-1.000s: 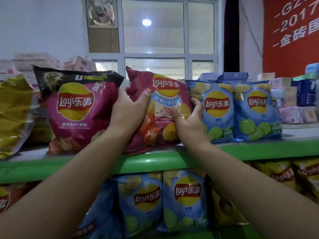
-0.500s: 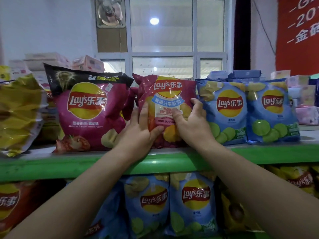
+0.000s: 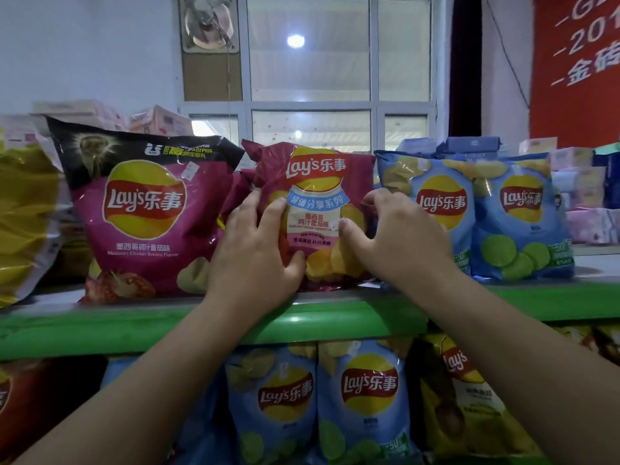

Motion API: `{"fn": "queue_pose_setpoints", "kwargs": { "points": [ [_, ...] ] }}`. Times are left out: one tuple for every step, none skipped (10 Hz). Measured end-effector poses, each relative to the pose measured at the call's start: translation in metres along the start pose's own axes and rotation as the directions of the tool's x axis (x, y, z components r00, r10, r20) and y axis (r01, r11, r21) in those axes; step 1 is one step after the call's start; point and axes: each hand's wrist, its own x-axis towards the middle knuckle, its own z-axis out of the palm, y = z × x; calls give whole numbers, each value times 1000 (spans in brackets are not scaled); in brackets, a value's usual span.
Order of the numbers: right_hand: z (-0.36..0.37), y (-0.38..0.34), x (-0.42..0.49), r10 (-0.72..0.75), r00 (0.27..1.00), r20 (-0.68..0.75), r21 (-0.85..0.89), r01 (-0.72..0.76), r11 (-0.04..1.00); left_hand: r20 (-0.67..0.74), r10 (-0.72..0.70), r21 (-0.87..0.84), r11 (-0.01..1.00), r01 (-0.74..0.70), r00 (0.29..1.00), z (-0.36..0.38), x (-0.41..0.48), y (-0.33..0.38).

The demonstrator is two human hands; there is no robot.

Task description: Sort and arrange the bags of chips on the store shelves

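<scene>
— What did the head camera catch of your hands?

— My left hand (image 3: 253, 260) and my right hand (image 3: 396, 239) were both on the small maroon chip bag (image 3: 317, 209), one at each side, fingers spread over its front and thumbs pressing in near the label. So both hands were holding that bag between them.

— And where was the bag?

— It stood upright on the top shelf (image 3: 188, 325), the one with the green front edge, roughly in the middle. Just to its left stood a larger magenta bag (image 3: 147, 216) with a black top, touching or nearly touching it. Further left, a yellow bag (image 3: 23, 223) leaned at the edge of view. To the right stood two blue bags (image 3: 476, 213) side by side, the nearer one partly behind my right hand.

— Anything below?

— On the lower shelf, more blue bags (image 3: 322, 401) stood under my forearms, with another yellow bag (image 3: 469, 407) to their right. A window (image 3: 308, 62) was behind the shelf.
</scene>
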Motion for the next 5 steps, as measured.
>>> {"fn": "queue_pose_setpoints", "kwargs": {
  "points": [
    [-4,3,-3,-59,994,-88,61,64,996,-22,20,-8,1000,-20,1000,-3,-5,2],
    [-11,9,-10,-100,988,-118,132,115,984,-120,72,-36,996,-77,990,-6,-15,3],
    [-22,17,-23,-125,983,-138,202,151,968,-174,126,-3,992,-128,977,-5,-30,8],
    [-44,32,-49,-131,976,-175,287,178,941,-167,170,38,985,-166,971,7,-51,9],
    [-77,57,-90,-78,980,-181,382,143,913,-147,145,93,987,-132,979,14,-70,4]
  ]
}}
